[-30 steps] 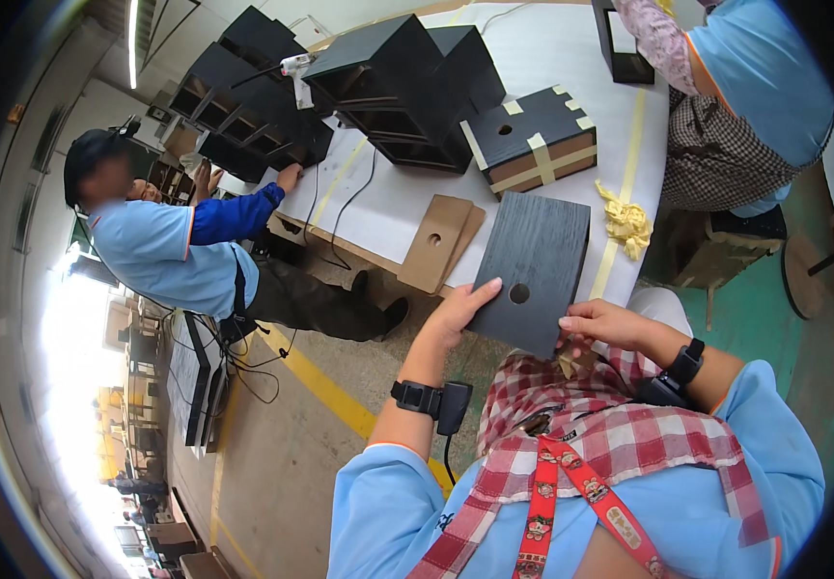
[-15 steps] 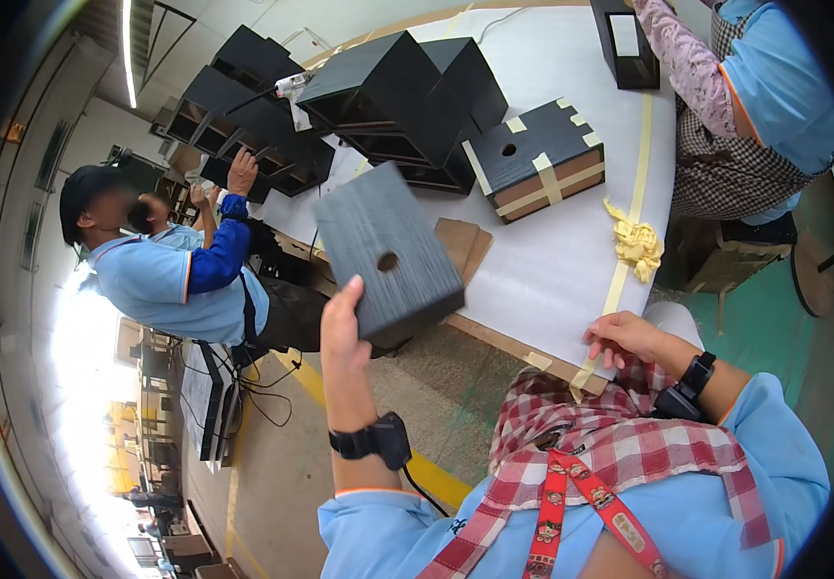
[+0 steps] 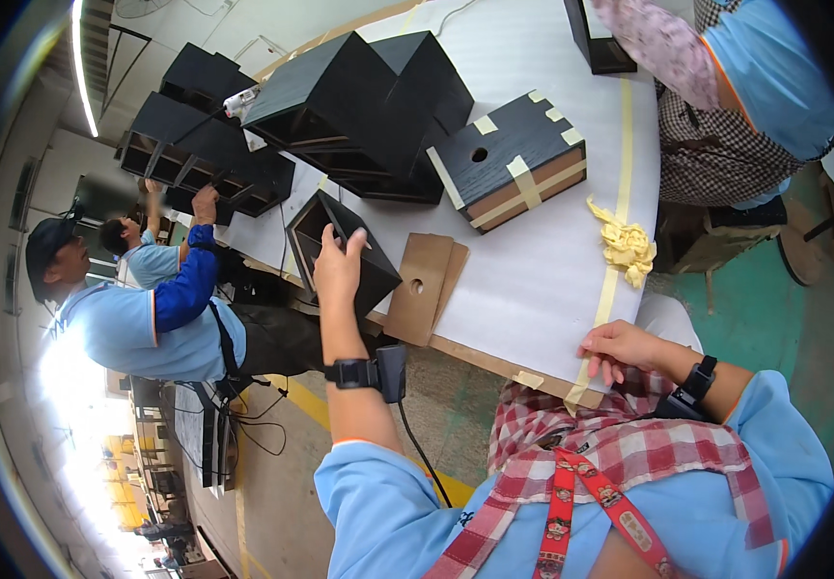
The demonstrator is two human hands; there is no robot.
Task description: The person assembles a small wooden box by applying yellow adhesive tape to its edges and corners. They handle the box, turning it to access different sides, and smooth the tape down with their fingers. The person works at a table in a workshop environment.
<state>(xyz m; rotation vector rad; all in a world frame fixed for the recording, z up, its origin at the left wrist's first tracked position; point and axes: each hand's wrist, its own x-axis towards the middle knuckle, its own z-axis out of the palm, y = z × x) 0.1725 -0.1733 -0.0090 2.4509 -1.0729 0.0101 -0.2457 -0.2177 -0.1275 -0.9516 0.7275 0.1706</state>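
My left hand is at a black wooden box with an open front, at the table's left edge. Its fingers and thumb lie on either side of the box's wall, gripping it. My right hand hangs loosely bent over the near table edge, fingers apart, holding nothing. Just right of the held box lie brown flat boards, the upper one with a round hole. Farther back stands a black-topped box with a round hole and strips of pale tape.
Stacked black boxes stand at the back, with more black boxes beyond on the left. Crumpled yellow tape lies on the white-covered table. A co-worker works at left; another person's sleeve is at upper right.
My left hand has moved the box up and left, away from over the brown boards, and turned it so its open front shows. My right hand has hardly moved.
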